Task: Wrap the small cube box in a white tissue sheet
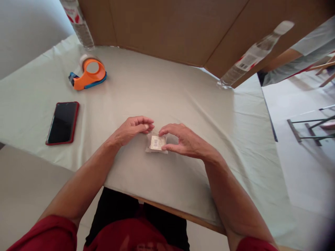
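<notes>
A small pale, flat square piece with printing on it, sealed in a clear plastic packet (157, 143), lies on the cloth-covered table in front of me. My right hand (184, 139) spans its right side, thumb at the lower corner and index finger at the upper one. Just above and left of the packet is my left hand (135, 129), its fingers loosely bent and apart, with nothing visible in it. The kind of thing inside the plastic is too small to tell.
An orange and blue tape dispenser (90, 75) and a phone in a red case (62, 122) lie to the left. Behind stands a cardboard panel (162, 28), with a water bottle (78, 22) at its left and another bottle (251, 59) at its right. A person's arm (284, 59) shows beyond.
</notes>
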A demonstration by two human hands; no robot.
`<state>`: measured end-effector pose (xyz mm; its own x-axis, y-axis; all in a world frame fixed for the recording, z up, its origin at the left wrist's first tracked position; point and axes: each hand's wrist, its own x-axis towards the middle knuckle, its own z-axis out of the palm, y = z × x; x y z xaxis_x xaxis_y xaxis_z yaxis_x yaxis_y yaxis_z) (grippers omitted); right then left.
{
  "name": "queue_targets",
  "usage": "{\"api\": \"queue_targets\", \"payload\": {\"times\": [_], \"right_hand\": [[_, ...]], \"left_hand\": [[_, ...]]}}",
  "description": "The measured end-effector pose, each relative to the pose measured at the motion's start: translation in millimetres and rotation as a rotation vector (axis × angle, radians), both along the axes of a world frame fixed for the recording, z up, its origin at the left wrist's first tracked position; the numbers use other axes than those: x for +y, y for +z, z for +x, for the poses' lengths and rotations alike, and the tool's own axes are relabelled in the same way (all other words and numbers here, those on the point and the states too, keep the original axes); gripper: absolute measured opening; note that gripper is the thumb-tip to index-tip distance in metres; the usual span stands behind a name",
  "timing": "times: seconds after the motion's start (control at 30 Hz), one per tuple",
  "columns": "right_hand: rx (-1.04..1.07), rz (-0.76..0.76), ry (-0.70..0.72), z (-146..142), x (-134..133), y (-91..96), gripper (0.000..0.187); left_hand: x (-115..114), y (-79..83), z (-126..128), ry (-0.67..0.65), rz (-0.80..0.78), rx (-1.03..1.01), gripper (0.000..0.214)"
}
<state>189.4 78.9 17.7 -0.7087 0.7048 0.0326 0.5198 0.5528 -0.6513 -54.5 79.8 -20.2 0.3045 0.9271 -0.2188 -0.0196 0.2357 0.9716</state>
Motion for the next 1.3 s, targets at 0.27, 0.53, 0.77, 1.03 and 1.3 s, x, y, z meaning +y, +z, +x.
{"api": "queue_targets", "payload": {"times": [0.27, 0.53, 0.77, 1.03, 1.3], "right_hand": [[0.022, 0.207, -0.05, -16, -3, -13.5, 0.011], [0.243, 0.119, -0.24, -25, -6, -18.4, 0.014], [0.529, -0.127, -0.44, -25, -2, -11.2, 0.017], [0.632, -0.173, -0.595, -22, 17, -30.8, 0.024], [0.573, 0.188, -0.752, -17, 4, -11.8, 0.022]], "left_hand": [[0, 2.4, -5, -0.159, -0.016, 0.023, 0.037], [-2, 5.5, -1, -0.273, 0.054, -0.056, 0.049], [-5, 2.1, 8, -0.331, 0.133, -0.041, 0.084], [-8, 1.3, 16, -0.287, 0.048, -0.104, 0.041], [1, -10.3, 21, 0.138, -0.183, -0.144, 0.02]]}}
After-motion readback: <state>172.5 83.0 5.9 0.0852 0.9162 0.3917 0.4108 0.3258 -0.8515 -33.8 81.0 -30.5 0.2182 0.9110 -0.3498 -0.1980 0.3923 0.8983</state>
